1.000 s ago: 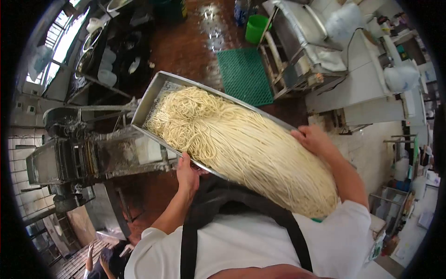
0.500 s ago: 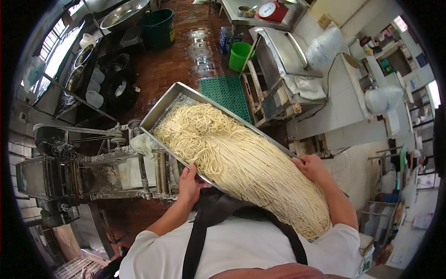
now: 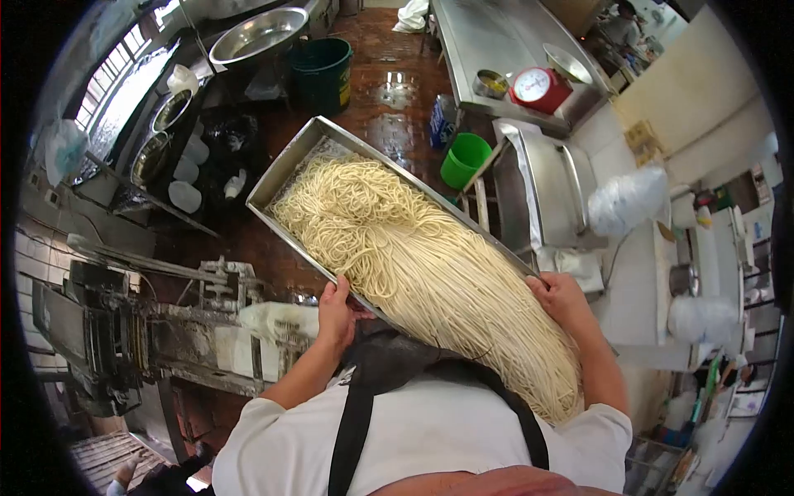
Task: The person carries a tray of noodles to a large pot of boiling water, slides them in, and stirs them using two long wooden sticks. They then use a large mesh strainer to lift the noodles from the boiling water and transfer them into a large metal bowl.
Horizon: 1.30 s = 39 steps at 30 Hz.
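A long metal tray [image 3: 269, 183] full of pale noodles [image 3: 430, 264] is held up before my body, slanting from upper left to lower right. The noodles lie tangled at the far end and in long straight strands toward the near end, where they bulge over my right forearm side. My left hand [image 3: 337, 318] grips the tray's near long side, thumb on the rim and fingers underneath. On the opposite long side, my right hand [image 3: 562, 299] is closed around the rim, its fingers partly hidden.
A floury roller machine [image 3: 207, 331] stands at left. Ahead are a dark green bin [image 3: 321, 76], a light green bucket [image 3: 466, 161] and a steel table [image 3: 496, 50] bearing a red scale [image 3: 539, 88]. A steel-lidded box [image 3: 550, 182] stands at right. Another person [image 3: 622, 26] is at far right.
My view has shifted forward and turned; the machine now sits lower, and the steel table and scale show more. Both hands keep their hold on the tray.
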Motion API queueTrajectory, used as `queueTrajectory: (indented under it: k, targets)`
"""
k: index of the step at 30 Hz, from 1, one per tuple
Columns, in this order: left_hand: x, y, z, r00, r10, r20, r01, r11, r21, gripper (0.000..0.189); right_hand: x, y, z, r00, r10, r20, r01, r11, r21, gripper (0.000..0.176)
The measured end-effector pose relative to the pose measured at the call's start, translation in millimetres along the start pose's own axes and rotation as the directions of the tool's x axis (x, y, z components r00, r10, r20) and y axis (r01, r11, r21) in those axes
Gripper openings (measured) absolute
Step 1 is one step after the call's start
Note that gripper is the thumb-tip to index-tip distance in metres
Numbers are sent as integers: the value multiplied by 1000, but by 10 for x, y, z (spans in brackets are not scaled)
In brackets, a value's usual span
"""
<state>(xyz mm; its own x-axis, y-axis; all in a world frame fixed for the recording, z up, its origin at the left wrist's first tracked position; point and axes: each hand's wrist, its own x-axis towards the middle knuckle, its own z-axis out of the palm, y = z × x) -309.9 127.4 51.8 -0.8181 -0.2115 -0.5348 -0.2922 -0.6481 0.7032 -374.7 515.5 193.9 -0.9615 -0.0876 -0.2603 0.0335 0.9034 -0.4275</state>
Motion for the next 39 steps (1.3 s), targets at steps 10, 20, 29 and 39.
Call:
queueTrajectory:
  k: [10, 20, 29, 39]
  targets:
    - [967, 516, 705, 973, 169, -154, -191, 972, -138, 34, 2224, -403, -625, 967, -247, 61, 252, 962, -101, 49]
    - [2263, 1040, 1084, 928, 212, -305, -301, 911, -283, 33, 4223, -1341, -901, 910, -358, 211, 398, 896, -197, 48]
    - [3778, 2224, 1605, 941, 224, -253, -279, 937, -209, 32, 5930, -1853, -1204, 901, -411, 141, 428, 894, -132, 49]
    - [5408, 3021, 2345, 923, 238, -301, -305, 931, -200, 31, 7906, -2344, -1583, 895, -432, 116, 442, 893, -83, 47]
